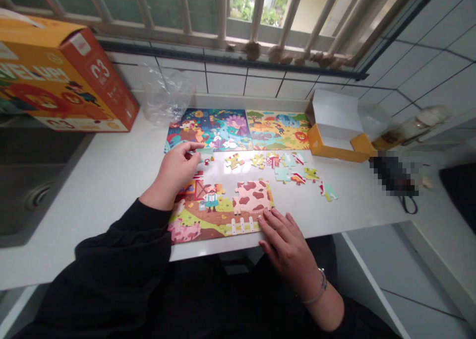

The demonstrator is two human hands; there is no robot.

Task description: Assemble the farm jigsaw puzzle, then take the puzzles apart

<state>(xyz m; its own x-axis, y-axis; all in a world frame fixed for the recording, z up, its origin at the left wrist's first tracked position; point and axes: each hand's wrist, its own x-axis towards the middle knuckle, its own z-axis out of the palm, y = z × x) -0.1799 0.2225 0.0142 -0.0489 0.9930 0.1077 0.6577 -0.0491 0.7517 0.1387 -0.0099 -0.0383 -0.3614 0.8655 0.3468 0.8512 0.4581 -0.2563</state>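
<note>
A partly assembled farm jigsaw puzzle (219,220) lies near the counter's front edge, showing a cow, a farmer, a pig and a white fence. Above its upper left part, my left hand (176,168) has thumb and index finger closed on a pale green puzzle piece (206,154). The other fingers curl out of sight. My right hand (284,242) lies with fingers stretched out over the puzzle's lower right corner, holding nothing. Several loose puzzle pieces (282,174) are scattered beyond and to the right, one yellow-green piece (234,161) closest to my left hand.
Behind lie a dark blue animal puzzle (211,128) and a yellow savanna puzzle (278,128). An orange box (334,148) with raised lid stands right of them. A large orange carton (100,81), crumpled clear plastic (165,98) and a sink (37,190) are at left.
</note>
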